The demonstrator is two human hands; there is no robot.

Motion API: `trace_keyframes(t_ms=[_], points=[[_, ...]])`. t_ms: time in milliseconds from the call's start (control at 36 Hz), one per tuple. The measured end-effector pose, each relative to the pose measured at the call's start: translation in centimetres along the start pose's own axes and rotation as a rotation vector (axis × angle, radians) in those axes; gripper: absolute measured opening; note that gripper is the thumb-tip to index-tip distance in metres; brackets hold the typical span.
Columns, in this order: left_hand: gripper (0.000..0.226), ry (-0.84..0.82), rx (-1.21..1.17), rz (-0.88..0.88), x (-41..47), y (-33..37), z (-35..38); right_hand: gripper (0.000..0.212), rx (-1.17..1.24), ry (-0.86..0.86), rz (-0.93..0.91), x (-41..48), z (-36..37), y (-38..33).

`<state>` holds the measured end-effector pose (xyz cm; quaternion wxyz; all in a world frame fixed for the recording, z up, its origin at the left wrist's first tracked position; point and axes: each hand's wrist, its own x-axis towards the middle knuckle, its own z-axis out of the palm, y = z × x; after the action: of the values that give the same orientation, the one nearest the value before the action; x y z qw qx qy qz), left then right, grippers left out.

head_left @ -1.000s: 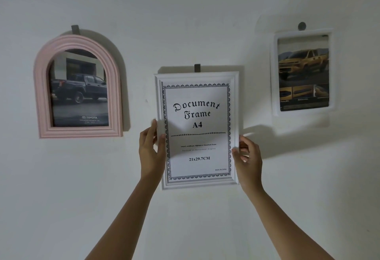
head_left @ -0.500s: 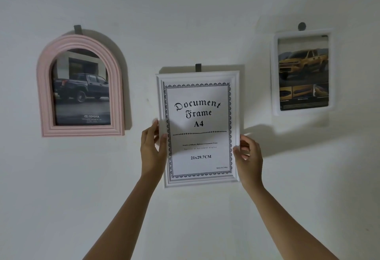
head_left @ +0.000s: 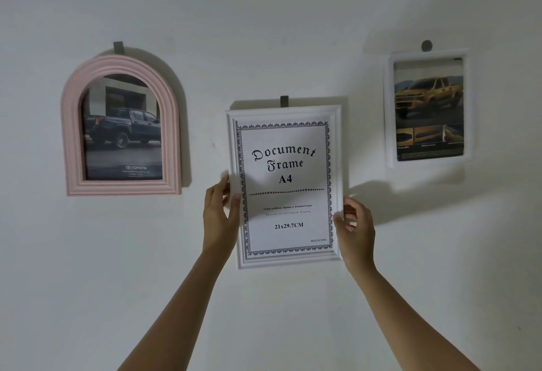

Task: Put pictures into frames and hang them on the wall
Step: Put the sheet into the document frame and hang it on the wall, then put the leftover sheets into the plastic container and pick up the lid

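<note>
White document frame (head_left: 286, 183) is held upright between the two hands, long axis vertical, with both grips on its lower half. The left hand (head_left: 218, 218) grips the left edge, thumb on the front moulding and fingers behind. The right hand (head_left: 356, 230) grips the right edge at about the same height, fingers curled round it. Neither hand is nearer; each takes one side. Just above the centre of the top edge, a grey hook (head_left: 284, 101) projects from the wall (head_left: 278, 19). Whether the hanger at the back has engaged it cannot be seen. Judgement: release depends on top centre meeting that hook. A pink arched frame (head_left: 120, 124) and a second white frame (head_left: 428, 108) hang at either side.
</note>
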<state>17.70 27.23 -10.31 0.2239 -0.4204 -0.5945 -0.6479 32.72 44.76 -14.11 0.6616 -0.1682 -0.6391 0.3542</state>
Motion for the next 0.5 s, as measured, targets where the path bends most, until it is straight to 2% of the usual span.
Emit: trace_keyframes(t_ms=[139,333,500], points=[[0.051,0.001,0.035,-0.010,-0.7,0.2,-0.2,0.029,-0.018,-0.015,0.016,-0.3,-0.7,0.0],[0.040,0.083,0.113,-0.065,-3.0,1.5,-0.2,0.035,-0.108,-0.099,0.103,-2.3,-3.7,-0.7],[0.037,0.003,0.088,-0.103,-9.3,2.7,0.1,0.030,-0.266,-0.141,0.243,-7.0,-9.2,-0.9]])
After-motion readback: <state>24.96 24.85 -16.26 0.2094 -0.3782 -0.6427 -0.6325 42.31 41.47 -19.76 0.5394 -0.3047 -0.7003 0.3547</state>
